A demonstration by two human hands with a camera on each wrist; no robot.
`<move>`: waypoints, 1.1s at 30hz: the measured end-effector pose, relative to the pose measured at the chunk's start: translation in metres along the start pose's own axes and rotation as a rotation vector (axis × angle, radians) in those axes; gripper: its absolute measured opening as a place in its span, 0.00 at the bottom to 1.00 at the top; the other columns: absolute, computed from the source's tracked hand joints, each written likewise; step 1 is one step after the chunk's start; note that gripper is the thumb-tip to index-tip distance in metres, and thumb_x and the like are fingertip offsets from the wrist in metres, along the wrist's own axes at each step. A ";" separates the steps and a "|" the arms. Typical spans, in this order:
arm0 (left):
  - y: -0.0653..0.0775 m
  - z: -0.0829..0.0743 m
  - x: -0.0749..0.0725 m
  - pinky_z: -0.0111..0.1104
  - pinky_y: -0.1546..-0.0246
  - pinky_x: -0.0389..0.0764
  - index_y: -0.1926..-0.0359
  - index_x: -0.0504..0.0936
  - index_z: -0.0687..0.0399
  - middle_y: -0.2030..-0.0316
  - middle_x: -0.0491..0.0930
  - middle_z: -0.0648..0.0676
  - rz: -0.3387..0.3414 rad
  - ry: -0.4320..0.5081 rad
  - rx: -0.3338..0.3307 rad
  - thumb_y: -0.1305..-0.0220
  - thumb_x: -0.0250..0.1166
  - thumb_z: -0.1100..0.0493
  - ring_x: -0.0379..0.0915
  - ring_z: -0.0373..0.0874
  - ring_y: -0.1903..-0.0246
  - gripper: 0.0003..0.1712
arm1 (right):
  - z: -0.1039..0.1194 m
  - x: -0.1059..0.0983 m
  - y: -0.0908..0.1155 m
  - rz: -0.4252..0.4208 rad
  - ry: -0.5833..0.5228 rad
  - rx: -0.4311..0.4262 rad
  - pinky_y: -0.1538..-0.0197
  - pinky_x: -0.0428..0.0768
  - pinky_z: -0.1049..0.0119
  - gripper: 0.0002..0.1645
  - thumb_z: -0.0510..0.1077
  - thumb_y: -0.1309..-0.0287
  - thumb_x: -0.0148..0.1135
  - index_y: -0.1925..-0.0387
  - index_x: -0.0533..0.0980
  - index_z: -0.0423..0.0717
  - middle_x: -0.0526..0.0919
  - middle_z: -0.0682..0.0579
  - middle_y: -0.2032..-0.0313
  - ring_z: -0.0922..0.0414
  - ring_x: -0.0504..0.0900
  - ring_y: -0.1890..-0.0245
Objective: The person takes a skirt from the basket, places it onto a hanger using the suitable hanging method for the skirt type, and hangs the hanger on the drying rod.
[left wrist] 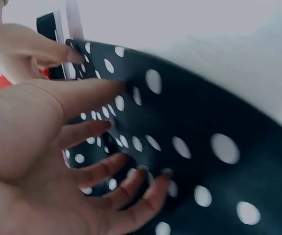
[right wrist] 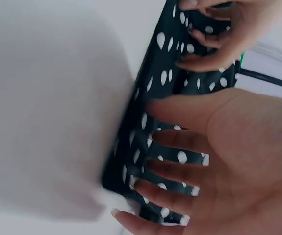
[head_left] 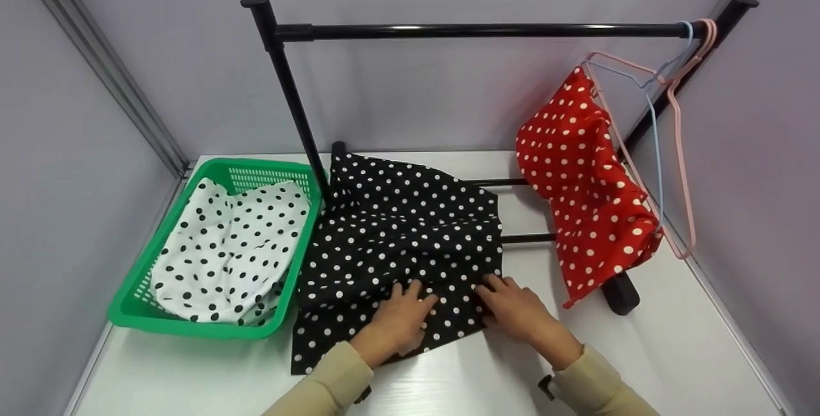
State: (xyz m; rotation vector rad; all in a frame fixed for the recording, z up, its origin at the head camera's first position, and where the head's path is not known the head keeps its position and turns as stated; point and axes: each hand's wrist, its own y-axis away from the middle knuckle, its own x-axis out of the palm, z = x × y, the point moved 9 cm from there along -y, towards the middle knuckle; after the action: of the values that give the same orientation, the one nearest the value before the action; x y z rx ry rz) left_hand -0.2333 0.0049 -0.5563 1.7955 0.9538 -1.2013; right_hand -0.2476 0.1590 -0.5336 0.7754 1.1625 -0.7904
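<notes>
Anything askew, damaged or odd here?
Slightly: the black dotted cloth is rumpled and lies across the lower bars of the rack, rather than flat on the table. No spill or damage visible.

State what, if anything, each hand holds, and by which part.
Neither hand visibly grips anything: the left hand touches the black cloth near its front edge, the right hand its right edge.

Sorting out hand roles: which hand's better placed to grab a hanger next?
Likely the right hand: it's at the right edge of the black cloth, nearer the hangers on the right. The left hand is over the cloth, farther from them.
</notes>
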 end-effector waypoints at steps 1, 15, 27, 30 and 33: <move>-0.001 0.002 0.000 0.53 0.49 0.82 0.32 0.74 0.45 0.33 0.65 0.58 0.005 0.014 0.007 0.40 0.72 0.60 0.65 0.59 0.39 0.34 | 0.002 -0.010 0.004 0.015 -0.014 -0.031 0.59 0.82 0.44 0.20 0.43 0.40 0.72 0.47 0.79 0.44 0.79 0.46 0.50 0.45 0.80 0.53; -0.004 0.008 0.002 0.57 0.49 0.81 0.31 0.73 0.44 0.36 0.65 0.56 0.050 0.059 0.036 0.42 0.74 0.57 0.65 0.58 0.41 0.37 | -0.034 -0.283 0.114 -0.802 -0.177 -0.016 0.58 0.72 0.81 0.11 0.35 0.32 0.62 0.50 0.84 0.42 0.86 0.52 0.60 0.72 0.76 0.59; -0.005 0.004 -0.002 0.55 0.45 0.80 0.31 0.74 0.44 0.35 0.67 0.57 0.055 0.036 0.045 0.43 0.75 0.55 0.66 0.57 0.39 0.39 | -0.182 -0.247 0.124 -0.722 -0.255 0.561 0.46 0.69 0.32 0.33 0.52 0.23 0.47 0.30 0.65 0.31 0.71 0.28 0.40 0.30 0.71 0.41; -0.006 0.005 -0.003 0.54 0.45 0.80 0.31 0.74 0.44 0.35 0.67 0.57 0.049 0.033 0.046 0.44 0.75 0.55 0.67 0.57 0.39 0.39 | -0.194 -0.230 0.122 -0.691 -0.308 0.590 0.45 0.70 0.32 0.34 0.55 0.22 0.43 0.33 0.68 0.29 0.75 0.26 0.44 0.30 0.73 0.44; -0.006 0.006 -0.003 0.53 0.44 0.79 0.31 0.74 0.44 0.34 0.67 0.57 0.043 0.040 0.047 0.43 0.75 0.54 0.67 0.57 0.38 0.39 | -0.198 -0.222 0.122 -0.719 -0.317 0.607 0.51 0.74 0.44 0.32 0.55 0.22 0.44 0.40 0.74 0.29 0.79 0.28 0.52 0.37 0.76 0.54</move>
State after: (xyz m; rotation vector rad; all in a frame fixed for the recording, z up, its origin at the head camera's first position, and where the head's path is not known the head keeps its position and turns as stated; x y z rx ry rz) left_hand -0.2417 0.0014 -0.5557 1.8737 0.9119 -1.1736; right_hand -0.2837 0.4190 -0.3474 0.6732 0.9058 -1.8545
